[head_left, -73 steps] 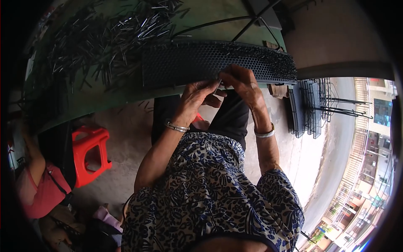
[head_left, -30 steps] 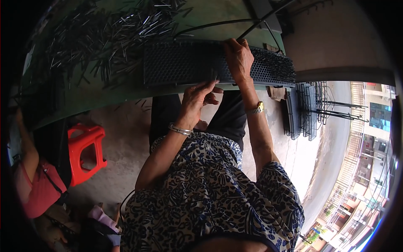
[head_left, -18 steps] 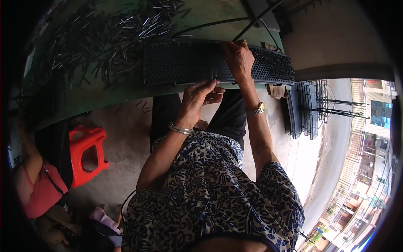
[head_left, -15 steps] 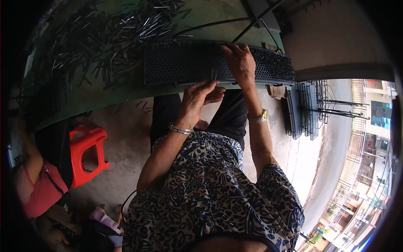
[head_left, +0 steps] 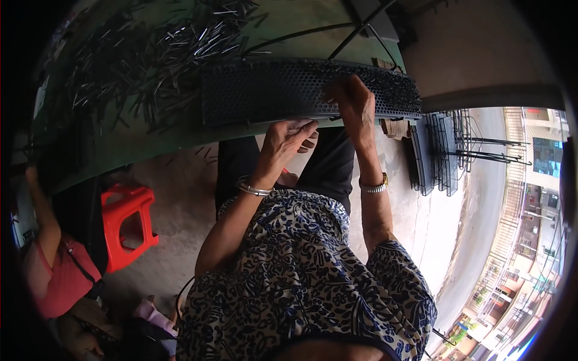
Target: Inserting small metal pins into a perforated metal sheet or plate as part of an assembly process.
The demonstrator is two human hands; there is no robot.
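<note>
A long black panel full of small holes (head_left: 259,90) lies along the near edge of a green table. Toward its right end, many short dark pieces (head_left: 397,90) stick up from the holes. Just off the panel's near edge is my left hand (head_left: 284,143), its thumb and fingers pinched together; whatever they hold is too small to make out. Over the right half of the panel hangs my right hand (head_left: 359,108), bent downward. Its fingertips are smeared by motion, so a held piece cannot be told.
Loose thin dark strips (head_left: 162,54) are heaped on the green table (head_left: 108,153) at the left. Black metal rods (head_left: 358,27) cross behind the panel. A red stool (head_left: 129,225) stands lower left, beside another person in pink (head_left: 66,277). Black wire racks (head_left: 442,153) stand at right.
My right hand has drawn back slightly from the panel's far edge toward me and a little right. My left fingers have curled closer together by the near edge.
</note>
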